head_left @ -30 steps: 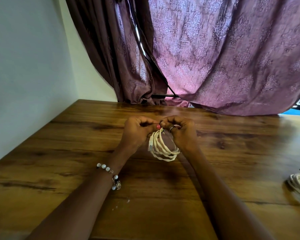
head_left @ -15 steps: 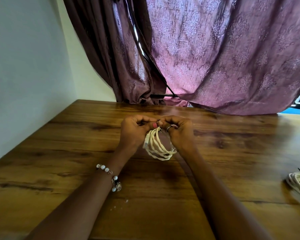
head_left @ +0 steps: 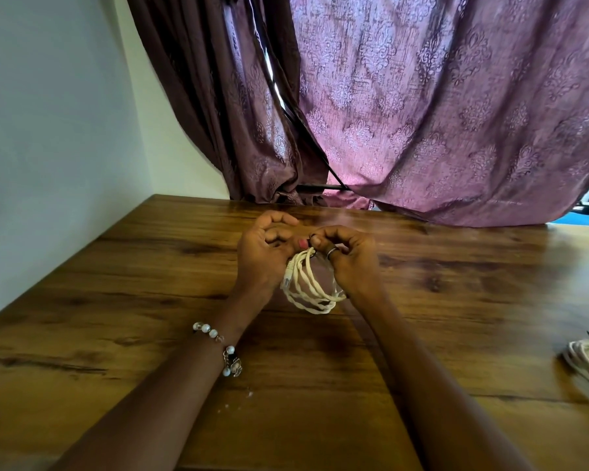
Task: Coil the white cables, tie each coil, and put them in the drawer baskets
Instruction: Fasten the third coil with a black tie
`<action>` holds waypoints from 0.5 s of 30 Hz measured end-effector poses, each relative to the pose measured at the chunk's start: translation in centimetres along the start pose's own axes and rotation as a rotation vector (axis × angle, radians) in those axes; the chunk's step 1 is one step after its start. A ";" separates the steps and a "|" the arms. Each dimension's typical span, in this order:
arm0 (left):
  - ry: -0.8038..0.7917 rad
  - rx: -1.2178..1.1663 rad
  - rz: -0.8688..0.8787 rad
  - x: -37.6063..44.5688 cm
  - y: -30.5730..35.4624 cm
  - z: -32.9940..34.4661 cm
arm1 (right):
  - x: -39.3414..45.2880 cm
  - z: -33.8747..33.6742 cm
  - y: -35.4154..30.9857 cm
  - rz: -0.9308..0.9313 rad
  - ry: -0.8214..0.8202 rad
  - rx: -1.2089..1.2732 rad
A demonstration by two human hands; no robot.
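step: tying the coil [head_left: 308,283] | where: mid frame, held above the counter [head_left: 116,300] | left hand [head_left: 266,256] and right hand [head_left: 347,260] both pinch its top | tip: probably best to pull the tie snug, keep loops together

A single wide-angle view looks forward and down from the person's head, close over the wooden counter [head_left: 123,300]. It faces a purple curtain [head_left: 439,113] hanging behind the counter's far edge.

Left hand [head_left: 262,256], right hand [head_left: 349,258] pinching white cable coil [head_left: 308,287], wooden table [head_left: 116,300]
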State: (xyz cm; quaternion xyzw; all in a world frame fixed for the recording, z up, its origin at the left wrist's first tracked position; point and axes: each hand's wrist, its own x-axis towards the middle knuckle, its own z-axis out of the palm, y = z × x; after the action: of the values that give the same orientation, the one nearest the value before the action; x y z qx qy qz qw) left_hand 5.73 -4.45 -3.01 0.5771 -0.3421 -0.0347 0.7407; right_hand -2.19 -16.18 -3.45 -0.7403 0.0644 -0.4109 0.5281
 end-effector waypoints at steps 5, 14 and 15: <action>0.030 -0.012 0.022 0.0 -0.2 0.1 | 0.1 0.0 0.2 -0.001 0.024 -0.025; 0.053 -0.023 0.020 0.2 -0.6 0.2 | 0.0 0.1 0.4 -0.016 0.064 -0.072; 0.053 -0.025 0.025 0.2 -0.6 0.2 | 0.0 0.2 0.4 -0.016 0.067 -0.079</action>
State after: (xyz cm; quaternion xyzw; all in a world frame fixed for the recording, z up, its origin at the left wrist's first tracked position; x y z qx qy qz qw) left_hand 5.96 -4.94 -3.39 0.5642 -0.3290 -0.0142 0.7571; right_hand -1.91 -16.28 -3.80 -0.7470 0.0925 -0.4367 0.4926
